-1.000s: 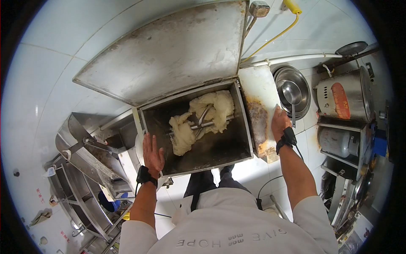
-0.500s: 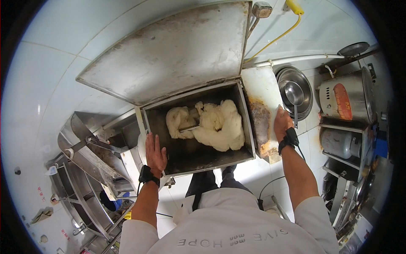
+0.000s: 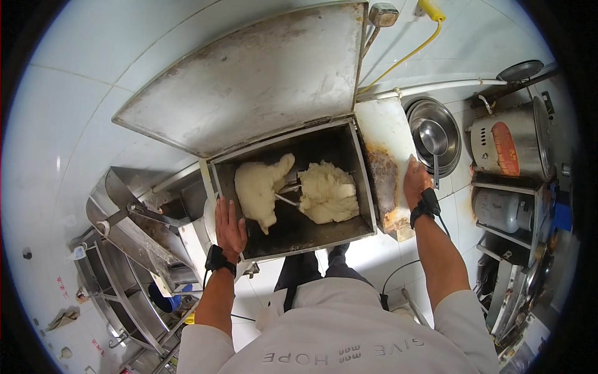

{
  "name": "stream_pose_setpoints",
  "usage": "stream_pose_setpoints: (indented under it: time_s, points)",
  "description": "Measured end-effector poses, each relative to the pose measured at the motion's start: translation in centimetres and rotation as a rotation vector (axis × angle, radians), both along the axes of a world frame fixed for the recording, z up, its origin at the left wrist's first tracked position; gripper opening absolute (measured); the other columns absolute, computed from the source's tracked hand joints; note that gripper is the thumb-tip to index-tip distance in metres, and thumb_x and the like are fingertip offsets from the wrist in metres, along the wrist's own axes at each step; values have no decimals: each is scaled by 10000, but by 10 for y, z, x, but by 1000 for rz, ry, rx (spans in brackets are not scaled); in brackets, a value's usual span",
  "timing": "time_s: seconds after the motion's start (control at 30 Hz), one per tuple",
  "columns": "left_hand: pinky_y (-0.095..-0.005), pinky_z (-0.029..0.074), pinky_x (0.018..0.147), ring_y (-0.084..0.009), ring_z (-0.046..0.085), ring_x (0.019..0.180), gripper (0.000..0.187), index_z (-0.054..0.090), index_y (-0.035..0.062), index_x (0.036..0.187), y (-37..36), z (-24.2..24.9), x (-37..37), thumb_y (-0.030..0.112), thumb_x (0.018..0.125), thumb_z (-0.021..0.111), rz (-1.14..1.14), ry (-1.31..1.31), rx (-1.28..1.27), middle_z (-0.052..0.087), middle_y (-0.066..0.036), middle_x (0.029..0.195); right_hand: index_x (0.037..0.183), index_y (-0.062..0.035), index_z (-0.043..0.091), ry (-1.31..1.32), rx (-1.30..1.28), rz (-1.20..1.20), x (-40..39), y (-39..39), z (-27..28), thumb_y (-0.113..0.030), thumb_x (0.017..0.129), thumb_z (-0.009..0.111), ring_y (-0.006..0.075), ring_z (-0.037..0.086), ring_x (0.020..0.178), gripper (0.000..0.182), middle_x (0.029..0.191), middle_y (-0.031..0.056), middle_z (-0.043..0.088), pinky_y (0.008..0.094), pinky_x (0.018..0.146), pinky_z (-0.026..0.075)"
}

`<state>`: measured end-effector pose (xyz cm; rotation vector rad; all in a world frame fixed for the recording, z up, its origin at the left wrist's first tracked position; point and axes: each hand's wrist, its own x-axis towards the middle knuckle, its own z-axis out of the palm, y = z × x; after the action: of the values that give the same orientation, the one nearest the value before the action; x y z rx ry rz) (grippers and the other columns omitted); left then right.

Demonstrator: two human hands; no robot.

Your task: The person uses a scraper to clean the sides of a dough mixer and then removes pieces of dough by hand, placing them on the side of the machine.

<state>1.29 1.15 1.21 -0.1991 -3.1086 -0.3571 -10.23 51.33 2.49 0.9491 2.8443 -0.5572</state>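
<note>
A steel dough mixer tub [image 3: 299,245] stands open in front of me. Inside it, pale dough [image 3: 255,190] is split into two lumps, one at the left and a rougher one [image 3: 328,193] at the right. Between them, metal mixing bars [image 3: 286,199] show. My left hand [image 3: 229,227] lies flat on the tub's left rim, fingers extended and holding nothing. Against the right edge of the rust-stained side housing [image 3: 383,168] rests my right hand [image 3: 417,182], fingers extended upward along it, its underside hidden.
The raised tub lid [image 3: 249,75] leans back toward the tiled wall. Nested metal bowls with a ladle [image 3: 434,137] sit right of the housing. Farther right are a large steel pot [image 3: 507,146] and a shelf rack. Metal troughs [image 3: 143,218] and racks stand at the left.
The dough has turned and shifted in the tub: the joined mass is now two separate lumps, with more of the bars exposed. Both hands stay in place.
</note>
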Motion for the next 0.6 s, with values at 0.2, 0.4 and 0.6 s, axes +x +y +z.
stream_pose_setpoints:
  time_s: [0.2, 0.4, 0.6]
  points:
    - [-533, 227, 1168, -460, 254, 1422, 528, 393, -49, 1418, -1, 0, -1, 226, 970, 447, -18, 25, 26, 267, -275, 1537, 1099, -6, 646, 0, 3, 0, 0, 4, -7, -515, 1001, 338, 499, 628, 938, 602, 974, 325, 654, 554, 832, 495]
    - [-529, 224, 1173, -453, 254, 1425, 536, 399, -47, 1414, 0, 1, -1, 206, 949, 482, -1, 12, 30, 263, -270, 1542, 1091, -7, 645, 13, 23, 10, 1, 5, -12, -508, 1003, 341, 502, 629, 919, 593, 958, 323, 656, 557, 811, 495]
    - [-530, 226, 1171, -461, 264, 1417, 543, 404, -63, 1402, -1, 2, 0, 173, 925, 512, -1, -4, 20, 272, -281, 1533, 1087, -6, 645, 10, 12, 2, 1, 6, -14, -517, 1003, 335, 502, 633, 904, 603, 944, 320, 659, 560, 796, 500]
